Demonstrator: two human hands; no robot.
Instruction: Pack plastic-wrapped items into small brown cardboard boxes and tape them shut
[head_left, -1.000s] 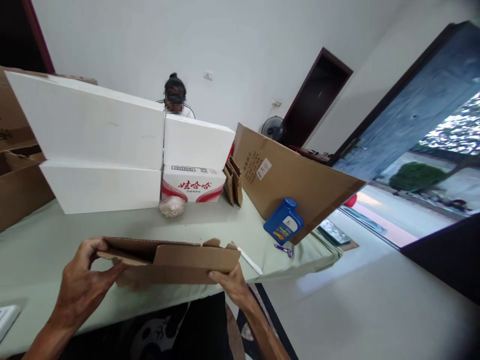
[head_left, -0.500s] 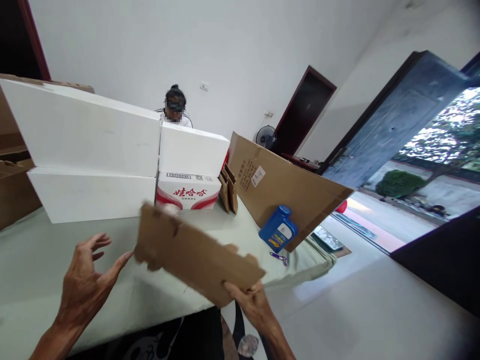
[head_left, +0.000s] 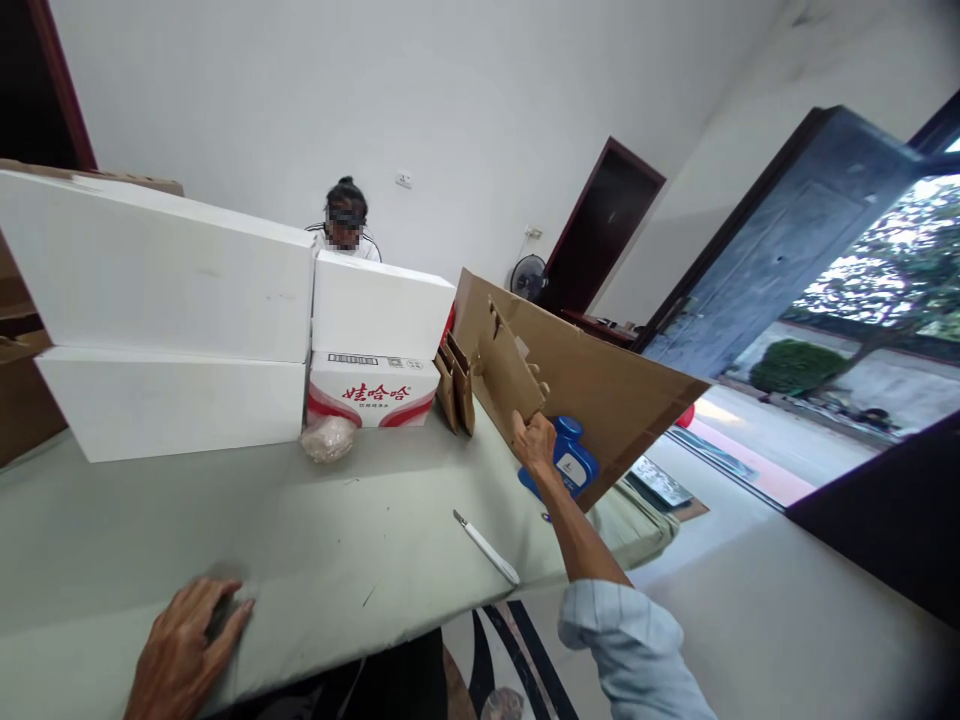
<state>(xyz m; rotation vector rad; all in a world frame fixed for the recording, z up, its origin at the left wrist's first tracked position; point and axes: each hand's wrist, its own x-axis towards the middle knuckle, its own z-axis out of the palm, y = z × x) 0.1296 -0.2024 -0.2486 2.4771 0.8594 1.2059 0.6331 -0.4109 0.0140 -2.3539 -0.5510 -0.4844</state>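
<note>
My right hand point(head_left: 534, 442) grips the lower end of a flat brown cardboard piece point(head_left: 510, 365) with notched edges. That piece is held up against a large cardboard sheet point(head_left: 626, 405), beside two folded cardboard pieces point(head_left: 454, 385). A blue jug point(head_left: 576, 465) stands partly hidden behind my right hand and forearm. My left hand point(head_left: 187, 640) rests on the green-covered table point(head_left: 292, 550) near its front edge, fingers apart and holding nothing. Between my hands lies a thin white-handled knife point(head_left: 486, 548). A clear plastic bundle point(head_left: 328, 438) sits before a printed white box point(head_left: 373, 390).
Tall white boxes point(head_left: 161, 270) are stacked across the back left of the table, with a brown carton point(head_left: 26, 390) beside them. Behind the boxes a person point(head_left: 346, 225) is partly visible. A fan point(head_left: 529, 276) and an open door point(head_left: 780, 260) are farther off.
The cardboard piece has moved in my right hand from the table's middle to the large sheet at the right, uncovering the knife. My left hand has lowered onto the table.
</note>
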